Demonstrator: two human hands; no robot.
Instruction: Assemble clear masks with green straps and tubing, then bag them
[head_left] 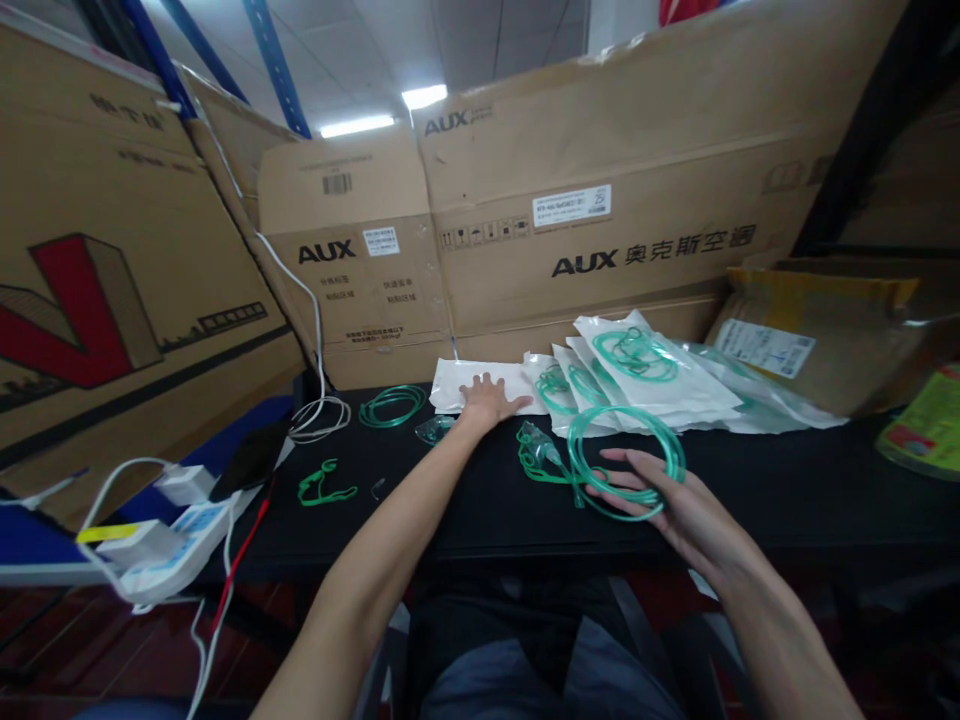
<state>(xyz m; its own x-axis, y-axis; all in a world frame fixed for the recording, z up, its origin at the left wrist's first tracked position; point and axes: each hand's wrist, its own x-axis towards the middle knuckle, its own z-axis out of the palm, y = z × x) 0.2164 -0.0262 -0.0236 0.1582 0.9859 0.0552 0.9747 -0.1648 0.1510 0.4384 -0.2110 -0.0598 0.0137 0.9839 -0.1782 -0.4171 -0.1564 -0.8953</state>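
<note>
My left hand [487, 400] reaches to the back of the black table, its fingers spread flat on a white pouch [454, 378]. In my right hand [667, 500] is a coil of clear green tubing [585, 440], gripped at its right side and raised a little over the table. Beside that coil, on its left, is a clear plastic mask [538, 440] with a green strap [531, 470]. Another green tubing coil [391, 407] lies to the left, near a clear plastic piece [433, 430] partly behind my left forearm. A loose green strap [324, 487] lies farther left.
Several white pouches with green tubing [660, 385] are piled at the back right, before an open cardboard box [795, 320]. Large cardboard panels [600, 230] wall the back. A power strip [180, 545], a dark phone [251, 458] and cables occupy the left end.
</note>
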